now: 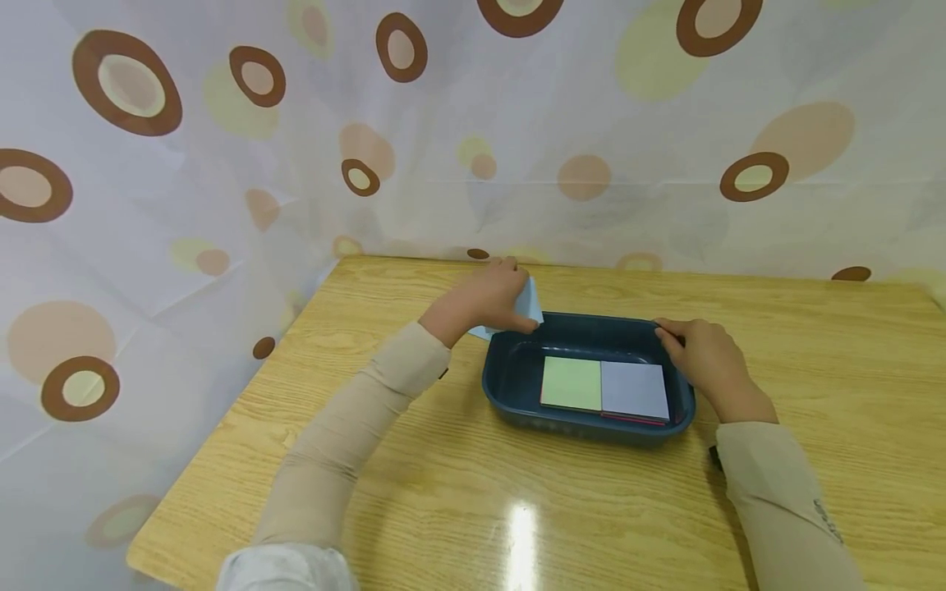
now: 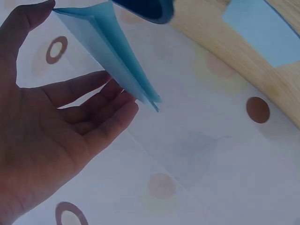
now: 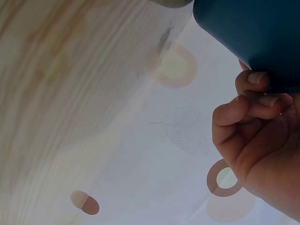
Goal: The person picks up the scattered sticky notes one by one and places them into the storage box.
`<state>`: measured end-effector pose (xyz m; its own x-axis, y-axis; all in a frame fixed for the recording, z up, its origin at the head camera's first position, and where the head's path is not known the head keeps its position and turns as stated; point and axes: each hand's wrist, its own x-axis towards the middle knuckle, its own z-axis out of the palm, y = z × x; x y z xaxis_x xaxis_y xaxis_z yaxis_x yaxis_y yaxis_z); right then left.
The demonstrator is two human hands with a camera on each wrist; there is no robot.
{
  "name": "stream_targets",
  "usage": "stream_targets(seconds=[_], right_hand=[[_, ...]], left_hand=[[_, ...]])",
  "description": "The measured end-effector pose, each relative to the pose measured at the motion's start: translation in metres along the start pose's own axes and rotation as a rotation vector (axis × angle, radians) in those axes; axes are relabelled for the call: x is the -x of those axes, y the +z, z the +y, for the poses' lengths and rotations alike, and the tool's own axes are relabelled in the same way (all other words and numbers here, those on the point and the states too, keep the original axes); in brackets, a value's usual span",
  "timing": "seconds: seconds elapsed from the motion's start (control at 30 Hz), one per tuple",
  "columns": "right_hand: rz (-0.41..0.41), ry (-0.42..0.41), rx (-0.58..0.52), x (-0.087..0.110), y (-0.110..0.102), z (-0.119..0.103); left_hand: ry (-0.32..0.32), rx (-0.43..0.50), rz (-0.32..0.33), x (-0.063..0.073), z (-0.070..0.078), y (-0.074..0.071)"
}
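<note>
My left hand [image 1: 493, 294], above the far left corner of a dark blue plastic bin [image 1: 576, 423], holds a bent light blue piece of paper [image 2: 110, 54] between thumb and fingers. In the left wrist view it spreads into two layers along its length. My right hand [image 1: 708, 355] grips the bin's right rim, thumb over the edge and fingers [image 3: 229, 112] curled beneath. Inside the bin, a pale green square paper pad [image 1: 571, 383] lies beside a lavender one [image 1: 634, 390], with red edges showing underneath.
Another light blue paper [image 2: 265, 33] lies on the wooden table [image 1: 414, 509] just left of the bin. A patterned sheet [image 1: 488, 98] with brown rings hangs behind the table and along its left side.
</note>
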<state>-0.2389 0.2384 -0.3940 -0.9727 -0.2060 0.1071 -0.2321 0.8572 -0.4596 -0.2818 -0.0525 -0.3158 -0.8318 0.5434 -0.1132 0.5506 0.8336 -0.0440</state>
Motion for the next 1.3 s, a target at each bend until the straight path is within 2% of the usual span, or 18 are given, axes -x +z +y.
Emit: stream_targets(seconds=[0.17, 0.23, 0.37, 0.5, 0.67, 0.77, 0.9, 1.07, 1.3], right_hand=[[-0.007, 0.007, 0.0, -0.001, -0.001, 0.001], [-0.01, 0.011, 0.001, -0.001, 0.0, 0.002], [-0.012, 0.01, 0.001, -0.002, 0.0, 0.003], [-0.007, 0.0, -0.004, -0.002, 0.0, 0.003], [-0.007, -0.001, -0.004, -0.004, 0.001, 0.003], [-0.001, -0.006, -0.005, -0.004, 0.001, 0.003], [0.002, -0.001, -0.003, -0.004, 0.001, 0.003], [-0.017, 0.017, -0.005, -0.004, 0.0, 0.003], [-0.019, 0.016, -0.009, -0.003, -0.001, 0.004]], left_hand=[[0.098, -0.047, -0.072, -0.01, 0.03, -0.003], [0.129, -0.063, -0.131, -0.016, 0.042, -0.003], [0.189, -0.163, -0.254, -0.028, 0.063, 0.004], [0.22, -0.222, -0.362, -0.04, 0.078, 0.018], [0.217, -0.258, -0.44, -0.048, 0.087, 0.033], [0.216, -0.285, -0.463, -0.049, 0.09, 0.037], [0.232, -0.304, -0.455, -0.049, 0.095, 0.04], [0.238, -0.284, -0.432, -0.048, 0.099, 0.042], [0.25, -0.248, -0.441, -0.049, 0.104, 0.043]])
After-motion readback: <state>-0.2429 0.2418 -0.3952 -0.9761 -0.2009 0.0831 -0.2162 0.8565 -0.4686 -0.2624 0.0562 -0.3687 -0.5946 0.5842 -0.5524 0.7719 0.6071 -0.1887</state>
